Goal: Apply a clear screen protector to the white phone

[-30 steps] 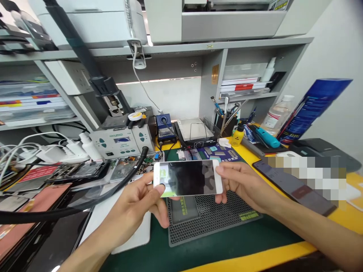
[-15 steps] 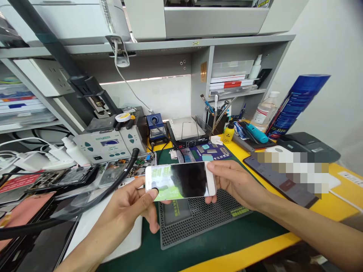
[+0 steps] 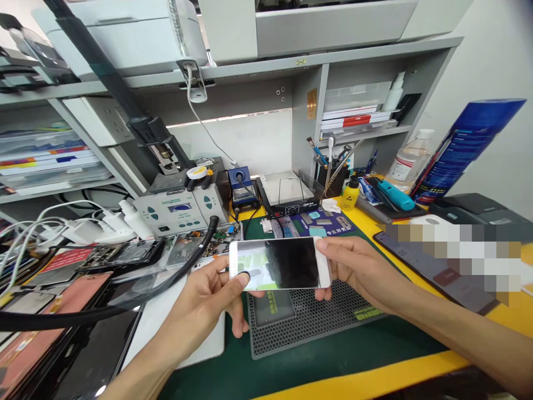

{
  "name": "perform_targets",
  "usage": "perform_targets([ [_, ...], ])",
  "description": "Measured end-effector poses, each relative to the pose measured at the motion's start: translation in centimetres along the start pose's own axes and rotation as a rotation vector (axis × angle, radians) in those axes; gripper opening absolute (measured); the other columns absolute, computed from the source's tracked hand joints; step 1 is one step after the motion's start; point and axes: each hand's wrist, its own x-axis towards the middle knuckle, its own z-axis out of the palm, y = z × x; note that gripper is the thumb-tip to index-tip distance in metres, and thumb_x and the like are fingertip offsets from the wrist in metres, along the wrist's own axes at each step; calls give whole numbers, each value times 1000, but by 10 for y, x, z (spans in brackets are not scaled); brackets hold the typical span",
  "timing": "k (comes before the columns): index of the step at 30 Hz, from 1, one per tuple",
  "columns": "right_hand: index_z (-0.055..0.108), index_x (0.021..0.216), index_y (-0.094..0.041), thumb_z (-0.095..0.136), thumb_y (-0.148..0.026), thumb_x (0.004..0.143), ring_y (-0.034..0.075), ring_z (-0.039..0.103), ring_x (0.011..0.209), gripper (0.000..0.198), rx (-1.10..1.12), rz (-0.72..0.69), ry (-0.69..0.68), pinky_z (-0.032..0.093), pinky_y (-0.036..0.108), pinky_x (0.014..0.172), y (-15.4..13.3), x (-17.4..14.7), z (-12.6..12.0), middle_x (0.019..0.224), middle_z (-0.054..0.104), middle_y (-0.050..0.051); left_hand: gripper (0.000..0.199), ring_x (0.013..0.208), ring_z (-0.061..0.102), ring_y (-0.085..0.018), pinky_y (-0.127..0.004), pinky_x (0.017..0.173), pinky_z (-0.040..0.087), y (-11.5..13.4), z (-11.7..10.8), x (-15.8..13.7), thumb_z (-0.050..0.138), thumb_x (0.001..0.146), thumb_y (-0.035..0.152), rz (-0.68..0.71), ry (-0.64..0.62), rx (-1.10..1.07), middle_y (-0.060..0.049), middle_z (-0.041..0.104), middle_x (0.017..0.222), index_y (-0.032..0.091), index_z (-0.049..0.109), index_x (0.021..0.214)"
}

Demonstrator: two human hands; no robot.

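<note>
A white-framed smartphone is held sideways in mid-air, its glossy screen facing me and dark over most of its right part. Greenish shapes and pale light show on the screen's left part. My left hand grips the left end, thumb on the front glass and fingers behind. At the other end my right hand pinches the phone, its thumb on the white border and fingertips showing under the lower edge. Below the phone lies a dark honeycomb-patterned mat on a green work mat.
To the left stand a grey soldering or hot-air station, a black hose and several phone parts. Behind are a heating plate and a tool holder. A large dark phone lies right, beside a yellow bottle.
My view has turned slightly left, so the whole scene sits further right in the picture. Both hands keep the same hold on the smartphone.
</note>
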Motion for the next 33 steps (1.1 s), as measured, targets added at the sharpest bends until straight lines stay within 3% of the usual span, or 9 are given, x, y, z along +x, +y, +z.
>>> perform_targets([
  [8,69,83,-15,60,-53,99,20,72,60,43,-73,13,23,57,27,54,5,2,0,65,72,8,48,37,52,-8,-30,47,56,-5,3,5,70,88,54,5,57,108,-5,74,86,16,55,115],
  [16,63,82,-16,53,-59,100,19,69,60,48,-176,23,-18,56,29,57,10,3,7,67,74,10,51,41,51,-8,-16,36,40,-9,10,5,75,85,54,9,211,206,7,60,64,18,56,117],
  [21,58,82,-19,55,-65,97,18,63,53,48,-194,65,46,53,28,51,12,5,14,62,71,6,42,45,53,-8,-16,41,45,-7,16,4,74,88,50,47,222,194,7,59,61,19,57,111],
  [25,57,82,-20,56,-65,95,15,60,52,47,-244,89,134,44,22,43,12,9,12,60,62,1,36,73,73,-22,-30,57,62,-6,16,2,64,97,44,60,39,-87,-6,72,85,16,59,119],
  [28,62,95,-20,57,-66,94,15,59,54,46,-307,83,244,39,22,41,11,13,11,63,57,-2,30,88,75,-27,-35,63,65,-8,16,2,63,98,35,17,-46,-259,-12,72,101,13,63,118],
  [31,59,123,-22,67,-61,89,20,66,71,53,-443,-27,291,50,28,53,15,14,15,83,67,3,27,93,74,-27,-35,70,66,-13,20,5,63,99,32,28,-54,-292,-12,71,106,14,63,119],
  [33,50,138,-25,77,-57,81,25,69,88,71,-572,-82,323,56,35,69,20,12,20,106,71,7,30,96,73,-25,-36,75,66,-17,23,7,61,100,32,49,-62,-292,-11,71,113,16,61,126],
])
